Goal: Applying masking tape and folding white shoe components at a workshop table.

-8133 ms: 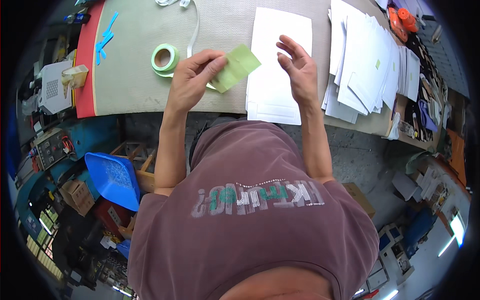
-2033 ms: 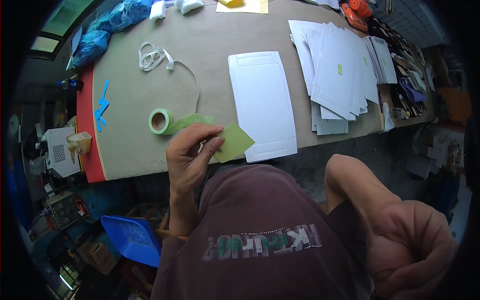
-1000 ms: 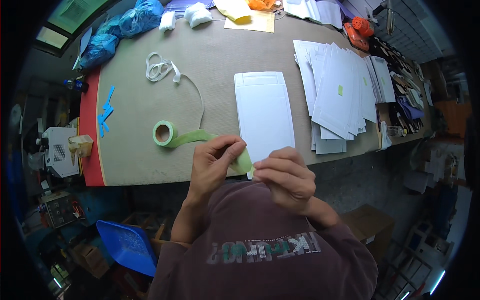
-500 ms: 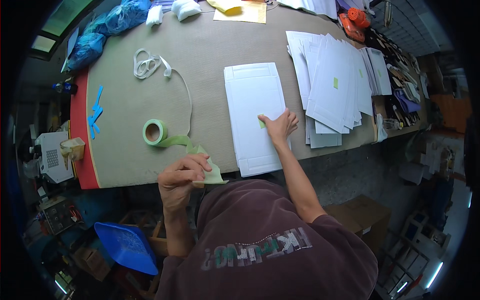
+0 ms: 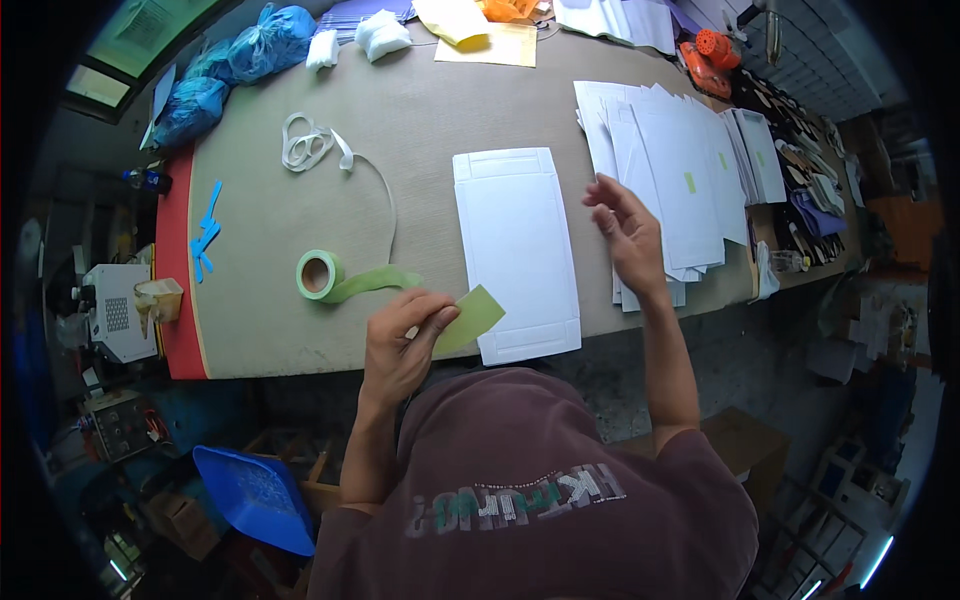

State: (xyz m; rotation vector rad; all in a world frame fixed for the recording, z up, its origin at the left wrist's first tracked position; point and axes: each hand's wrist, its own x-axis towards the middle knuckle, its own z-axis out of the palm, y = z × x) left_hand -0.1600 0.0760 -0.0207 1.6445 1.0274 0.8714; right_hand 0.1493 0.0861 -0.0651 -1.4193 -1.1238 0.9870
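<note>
My left hand (image 5: 405,340) is closed in a pinch on a strip of green masking tape (image 5: 478,318), whose free end stands out over the near left corner of a white flat cardboard panel (image 5: 518,255). The strip runs back behind my fingers to the green tape roll (image 5: 318,275) on the table. My right hand (image 5: 632,240) is raised, fingers apart and nothing in them, between the panel and a fanned pile of white panels (image 5: 665,190). A small green tape piece (image 5: 690,182) sticks to one panel of that pile.
A loose white ribbon (image 5: 308,145) and blue strips (image 5: 206,235) lie on the table's left half. Blue plastic bags (image 5: 265,45), white bundles (image 5: 383,36) and yellow paper (image 5: 490,45) sit at the far side. An orange tool (image 5: 706,65) stands far right.
My right hand has lifted off the middle panel and moved right. The green piece there no longer shows, and the pile's top lies differently. My left hand has moved right and up with the tape.
</note>
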